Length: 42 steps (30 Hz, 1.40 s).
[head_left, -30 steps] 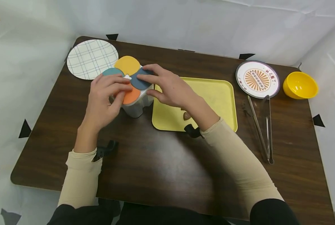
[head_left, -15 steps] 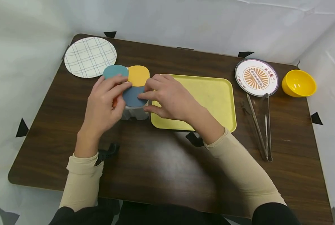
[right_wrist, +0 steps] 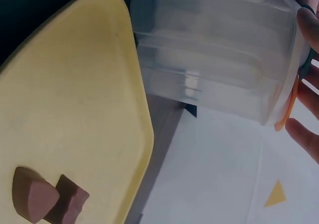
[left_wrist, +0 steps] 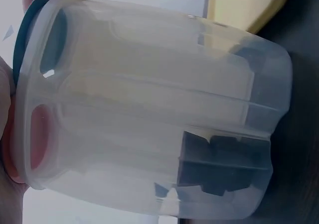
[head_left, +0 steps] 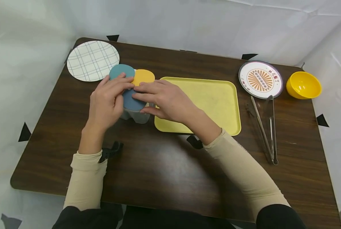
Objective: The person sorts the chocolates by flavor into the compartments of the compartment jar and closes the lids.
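Note:
A translucent storage canister (head_left: 139, 117) stands upright, topped by petal-shaped flaps: a teal flap (head_left: 121, 70), a yellow flap (head_left: 145, 75), a blue flap (head_left: 132, 101), and an orange flap (right_wrist: 288, 107) hidden from the head view. My left hand (head_left: 105, 101) rests over the left side of the lid, covering part of it. Fingers of my right hand (head_left: 168, 101) lie on the blue flap, the thumb close to the rim. Dark shapes (left_wrist: 219, 164) show low through the canister wall; whether they lie inside I cannot tell.
Beside the canister lies a yellow tray (head_left: 210, 98) with two brown chunks (right_wrist: 35, 194) on it. A checked oval plate (head_left: 93, 60) is at back left. To the right are a patterned plate (head_left: 260, 79), a yellow bowl (head_left: 303, 85) and metal tongs (head_left: 264, 130) on the table (head_left: 164, 178).
The canister top has turned clockwise: yellow went from the back to the right, blue from the right to the front. The orange flap went out of sight under my left hand.

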### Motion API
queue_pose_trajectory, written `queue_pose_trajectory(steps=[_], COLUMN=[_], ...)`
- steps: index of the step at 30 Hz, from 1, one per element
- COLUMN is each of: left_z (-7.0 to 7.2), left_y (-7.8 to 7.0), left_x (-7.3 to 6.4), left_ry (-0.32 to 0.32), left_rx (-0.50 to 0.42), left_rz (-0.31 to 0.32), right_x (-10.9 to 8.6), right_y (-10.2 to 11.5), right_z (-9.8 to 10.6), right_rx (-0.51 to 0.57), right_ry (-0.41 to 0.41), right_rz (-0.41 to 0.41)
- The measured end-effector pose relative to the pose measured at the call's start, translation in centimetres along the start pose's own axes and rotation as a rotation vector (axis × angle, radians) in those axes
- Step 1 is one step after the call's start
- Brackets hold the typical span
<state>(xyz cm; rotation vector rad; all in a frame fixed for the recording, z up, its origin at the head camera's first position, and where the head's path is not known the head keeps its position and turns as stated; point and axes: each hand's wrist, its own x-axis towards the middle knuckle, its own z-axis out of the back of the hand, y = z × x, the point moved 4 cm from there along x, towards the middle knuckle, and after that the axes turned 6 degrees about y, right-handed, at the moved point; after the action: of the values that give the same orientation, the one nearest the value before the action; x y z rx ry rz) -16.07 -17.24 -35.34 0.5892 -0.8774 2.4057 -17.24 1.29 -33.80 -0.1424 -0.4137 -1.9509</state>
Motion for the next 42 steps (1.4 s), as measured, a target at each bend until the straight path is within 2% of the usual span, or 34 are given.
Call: queue_pose_trajectory(steps=[3,9,17,25,33,39,42], left_z=[-0.1,-0.2,-0.2,-0.4,-0.7,-0.4,-0.3], left_y=[0.1,0.1,0.0,0.0,-0.4,-0.5,-0.5], left_x=[-0.2,-0.3,-0.4,-0.5,-0.8,-0.6,-0.5], left_ry=[-0.015,-0.021,0.011,0.027,0.056,0.058,0.051], left_rx=[-0.005,0.004,0.022,0.040,0.019,0.022,0.012], left_rz=[-0.010,-0.025,-0.035,-0.055,-0.077,-0.098,-0.100], right_x=[0.2,0.3,0.3,0.2,0.3,0.7,1.0], right_y=[0.1,0.1,0.1,-0.1,-0.9,-1.1,-1.4], right_z=[-0.1,-0.1,-0.2,-0.3,1.1,1.4,1.4], right_rx=[-0.030,-0.098,-0.224,-0.258,-0.060,0.006,0.086], right_ry=[-0.019,-0.005,0.046,0.036,-0.119,-0.077,-0.062], right_rz=[0.007,-0.003,0.042,0.071,0.030,-0.030,-0.068])
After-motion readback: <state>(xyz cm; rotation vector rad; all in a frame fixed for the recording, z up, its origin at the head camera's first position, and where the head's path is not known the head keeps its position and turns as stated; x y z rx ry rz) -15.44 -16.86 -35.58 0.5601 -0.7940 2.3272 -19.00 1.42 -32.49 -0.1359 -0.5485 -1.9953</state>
